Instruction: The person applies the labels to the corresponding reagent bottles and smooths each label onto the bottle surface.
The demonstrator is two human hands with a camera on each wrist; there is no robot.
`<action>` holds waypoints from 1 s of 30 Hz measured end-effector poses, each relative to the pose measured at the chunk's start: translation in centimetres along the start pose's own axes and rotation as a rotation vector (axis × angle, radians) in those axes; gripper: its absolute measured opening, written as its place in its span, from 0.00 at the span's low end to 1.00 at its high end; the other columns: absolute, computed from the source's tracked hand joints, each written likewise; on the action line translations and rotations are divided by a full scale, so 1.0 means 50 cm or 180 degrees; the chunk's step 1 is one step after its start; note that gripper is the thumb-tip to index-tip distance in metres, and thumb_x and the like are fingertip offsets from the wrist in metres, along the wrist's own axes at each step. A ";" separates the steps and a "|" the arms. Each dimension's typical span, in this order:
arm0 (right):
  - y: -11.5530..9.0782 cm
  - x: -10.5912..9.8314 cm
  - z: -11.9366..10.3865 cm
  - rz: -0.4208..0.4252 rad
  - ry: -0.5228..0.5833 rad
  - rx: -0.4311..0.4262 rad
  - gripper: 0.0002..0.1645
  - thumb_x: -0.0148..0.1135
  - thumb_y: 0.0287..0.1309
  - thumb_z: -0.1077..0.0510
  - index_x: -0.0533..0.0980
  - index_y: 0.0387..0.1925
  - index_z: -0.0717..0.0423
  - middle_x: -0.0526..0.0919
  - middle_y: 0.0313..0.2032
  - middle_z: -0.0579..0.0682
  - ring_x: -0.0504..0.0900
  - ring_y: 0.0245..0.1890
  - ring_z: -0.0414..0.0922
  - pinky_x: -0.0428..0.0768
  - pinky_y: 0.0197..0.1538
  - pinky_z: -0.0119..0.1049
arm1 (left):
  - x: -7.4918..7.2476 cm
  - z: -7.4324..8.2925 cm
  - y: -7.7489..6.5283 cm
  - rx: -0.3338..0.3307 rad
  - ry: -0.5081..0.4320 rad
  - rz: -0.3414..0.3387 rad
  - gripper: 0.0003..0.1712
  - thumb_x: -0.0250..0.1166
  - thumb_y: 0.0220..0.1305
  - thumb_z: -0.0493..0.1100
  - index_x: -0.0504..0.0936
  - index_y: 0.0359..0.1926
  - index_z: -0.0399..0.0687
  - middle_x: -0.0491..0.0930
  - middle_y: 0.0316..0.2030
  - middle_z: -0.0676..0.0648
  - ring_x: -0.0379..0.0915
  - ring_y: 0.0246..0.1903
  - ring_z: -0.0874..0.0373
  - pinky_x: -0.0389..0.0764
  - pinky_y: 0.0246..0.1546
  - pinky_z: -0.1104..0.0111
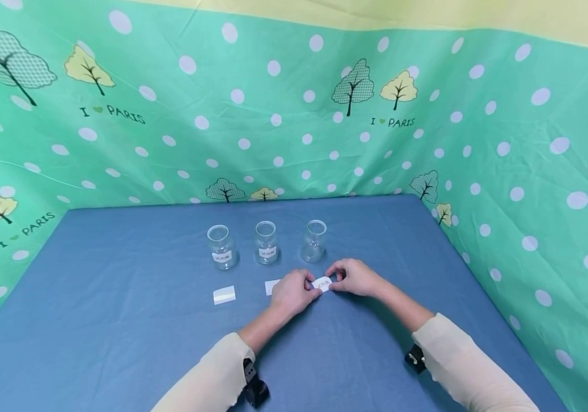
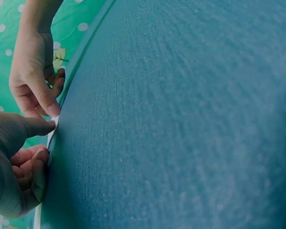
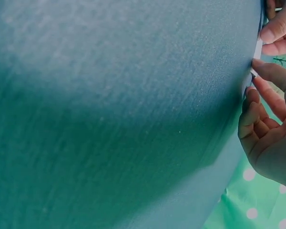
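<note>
A small white label (image 1: 322, 284) with dark print lies between my two hands, just above or on the table. My left hand (image 1: 292, 294) pinches its left edge between thumb and fingers, while my right hand (image 1: 358, 278) pinches the opposite edge. The left wrist view shows the label only as a thin pale strip between the fingertips. Just behind the hands stands a glass jar (image 1: 313, 245) with no label visible. Two more open jars, a middle one (image 1: 266, 240) and a left one (image 1: 222, 243), each carry a printed white label on the front.
A white paper piece (image 1: 224, 295) lies in front of the left jar. Another white piece (image 1: 271, 286) is partly hidden by my left hand. Blue cloth covers the table (image 1: 134, 320), and a green dotted curtain (image 1: 294, 126) hangs behind it and along the sides.
</note>
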State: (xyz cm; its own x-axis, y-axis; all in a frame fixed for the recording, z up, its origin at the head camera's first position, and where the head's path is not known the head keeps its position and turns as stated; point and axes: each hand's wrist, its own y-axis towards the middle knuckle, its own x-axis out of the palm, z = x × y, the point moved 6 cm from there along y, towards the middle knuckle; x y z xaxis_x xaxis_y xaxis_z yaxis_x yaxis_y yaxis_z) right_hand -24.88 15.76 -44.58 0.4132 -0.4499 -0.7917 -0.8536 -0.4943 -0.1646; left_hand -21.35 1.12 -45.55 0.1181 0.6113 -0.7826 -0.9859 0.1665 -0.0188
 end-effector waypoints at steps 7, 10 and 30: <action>0.002 0.001 0.003 0.0033 0.0044 0.0003 0.11 0.69 0.49 0.58 0.80 0.37 0.53 0.72 0.22 0.44 0.68 0.22 0.38 0.68 0.28 0.28 | -0.004 -0.002 0.002 0.0004 -0.0037 0.0004 0.16 0.70 0.49 0.51 0.81 0.38 0.50 0.75 0.26 0.56 0.70 0.26 0.63 0.69 0.24 0.69; 0.003 0.001 0.005 0.0060 0.0037 -0.0007 0.11 0.69 0.49 0.57 0.80 0.36 0.53 0.73 0.22 0.43 0.68 0.23 0.38 0.68 0.29 0.28 | -0.005 -0.002 0.003 -0.0003 -0.0051 0.0001 0.15 0.70 0.49 0.50 0.81 0.37 0.50 0.75 0.26 0.56 0.70 0.26 0.63 0.69 0.25 0.69; 0.000 0.008 0.011 -0.0132 0.0759 0.0299 0.15 0.67 0.52 0.57 0.78 0.43 0.56 0.77 0.24 0.47 0.72 0.16 0.40 0.72 0.20 0.32 | -0.003 -0.007 0.002 -0.0016 -0.0196 0.0053 0.13 0.71 0.47 0.48 0.78 0.34 0.53 0.74 0.29 0.54 0.68 0.27 0.63 0.66 0.25 0.69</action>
State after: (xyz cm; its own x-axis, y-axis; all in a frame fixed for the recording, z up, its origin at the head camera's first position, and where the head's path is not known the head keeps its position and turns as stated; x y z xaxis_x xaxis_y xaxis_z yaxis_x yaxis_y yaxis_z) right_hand -24.90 16.00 -45.21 0.5020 -0.5989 -0.6240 -0.8555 -0.4497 -0.2567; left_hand -21.51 0.76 -45.63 0.1086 0.6603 -0.7431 -0.9883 0.1520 -0.0093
